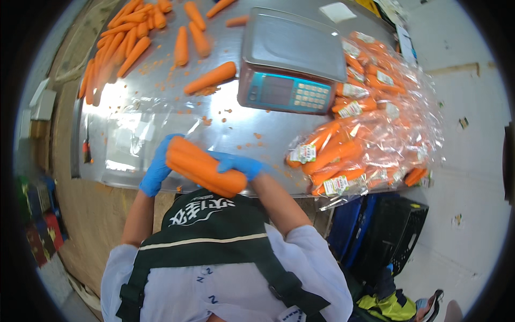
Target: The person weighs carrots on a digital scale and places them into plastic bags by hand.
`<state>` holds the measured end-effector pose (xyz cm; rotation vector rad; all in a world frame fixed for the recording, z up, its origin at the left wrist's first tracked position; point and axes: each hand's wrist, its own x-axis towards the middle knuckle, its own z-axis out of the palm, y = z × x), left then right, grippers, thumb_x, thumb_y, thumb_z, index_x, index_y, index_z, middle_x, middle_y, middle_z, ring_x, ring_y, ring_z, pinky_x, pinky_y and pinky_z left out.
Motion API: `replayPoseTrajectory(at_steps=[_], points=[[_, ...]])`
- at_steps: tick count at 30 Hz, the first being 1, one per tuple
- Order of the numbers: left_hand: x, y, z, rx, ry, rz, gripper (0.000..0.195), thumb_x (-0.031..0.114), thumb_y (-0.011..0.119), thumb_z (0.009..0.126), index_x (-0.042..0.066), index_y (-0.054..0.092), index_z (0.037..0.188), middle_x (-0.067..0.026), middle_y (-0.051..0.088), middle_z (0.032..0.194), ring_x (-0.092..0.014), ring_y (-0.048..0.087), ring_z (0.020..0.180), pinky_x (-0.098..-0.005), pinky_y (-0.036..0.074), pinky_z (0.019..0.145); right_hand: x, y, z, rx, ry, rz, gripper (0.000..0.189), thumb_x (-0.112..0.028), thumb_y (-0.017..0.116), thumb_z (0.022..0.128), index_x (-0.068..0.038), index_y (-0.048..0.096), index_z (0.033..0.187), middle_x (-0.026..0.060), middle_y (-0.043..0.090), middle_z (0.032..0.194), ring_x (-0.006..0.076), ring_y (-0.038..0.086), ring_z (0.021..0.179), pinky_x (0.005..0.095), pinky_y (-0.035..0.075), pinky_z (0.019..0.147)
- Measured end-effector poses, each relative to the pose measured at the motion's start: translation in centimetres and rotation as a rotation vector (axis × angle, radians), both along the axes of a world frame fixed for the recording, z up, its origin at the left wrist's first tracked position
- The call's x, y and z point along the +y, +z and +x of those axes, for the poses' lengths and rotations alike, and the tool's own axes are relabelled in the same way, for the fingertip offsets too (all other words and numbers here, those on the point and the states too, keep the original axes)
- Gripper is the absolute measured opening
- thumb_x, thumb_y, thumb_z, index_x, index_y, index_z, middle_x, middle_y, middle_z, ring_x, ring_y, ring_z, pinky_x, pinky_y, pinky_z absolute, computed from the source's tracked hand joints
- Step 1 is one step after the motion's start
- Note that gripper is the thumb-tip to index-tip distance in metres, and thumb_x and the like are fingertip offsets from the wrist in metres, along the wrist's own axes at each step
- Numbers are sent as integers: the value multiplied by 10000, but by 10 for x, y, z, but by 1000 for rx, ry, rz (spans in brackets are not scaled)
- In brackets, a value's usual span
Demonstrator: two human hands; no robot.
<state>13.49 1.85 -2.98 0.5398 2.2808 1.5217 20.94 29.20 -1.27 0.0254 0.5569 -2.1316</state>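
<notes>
A bundle of several carrots (203, 167) lies between my blue-gloved hands, above the near edge of the steel table (237, 137). My left hand (161, 165) holds its left end. My right hand (237, 163) grips its right end, with fingers over the top carrot. Clear plastic bags (141, 137) lie flat just beyond my left hand. A single carrot (211, 77) rests left of the digital scale (293, 44), whose steel pan holds nothing. Loose carrots (128, 40) are piled at the far left of the table.
Bagged, labelled carrots (362, 133) heap along the table's right side. Carrot scraps dot the tabletop. A small tool with a red and black handle (86, 151) lies at the left edge. Blue and black crates (390, 233) stand below right; a person in a yellow-green vest (386, 306) is beyond them.
</notes>
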Motion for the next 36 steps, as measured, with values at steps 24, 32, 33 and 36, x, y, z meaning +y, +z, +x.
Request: replayPoseTrajectory(at_steps=[24, 32, 33, 36], points=[[26, 49, 59, 305, 162, -248, 101, 9, 611, 875, 60, 611, 962, -129, 467, 1315, -300, 438, 1264, -392, 319, 1070, -24, -13, -22, 63, -262, 312, 832, -352, 697, 798, -18, 312, 1456, 160, 506, 1322, 231, 539, 1155, 315, 458, 966], [0, 1, 51, -999, 401, 694, 588, 504, 359, 1007, 66, 423, 1394, -97, 548, 1303, -223, 540, 1149, -373, 429, 1002, -38, 36, -5, 208, -284, 102, 897, -268, 705, 786, -70, 209, 1507, 151, 417, 1422, 256, 471, 1259, 355, 426, 1032], [-2, 3, 48, -1004, 363, 652, 592, 497, 365, 1007, 63, 409, 1407, -107, 514, 1353, -234, 517, 1198, -375, 412, 1032, -39, 40, 0, 165, -280, 96, 907, -260, 704, 786, -82, 192, 1514, 148, 412, 1429, 260, 464, 1272, 367, 426, 1039], [6, 22, 35, -994, 300, 602, 561, 370, 534, 974, 59, 396, 1421, -119, 481, 1396, -248, 491, 1254, -386, 388, 1079, -36, 32, 7, 58, -203, -10, 907, -257, 697, 789, -63, 178, 1507, 154, 399, 1435, 271, 467, 1276, 412, 439, 1038]])
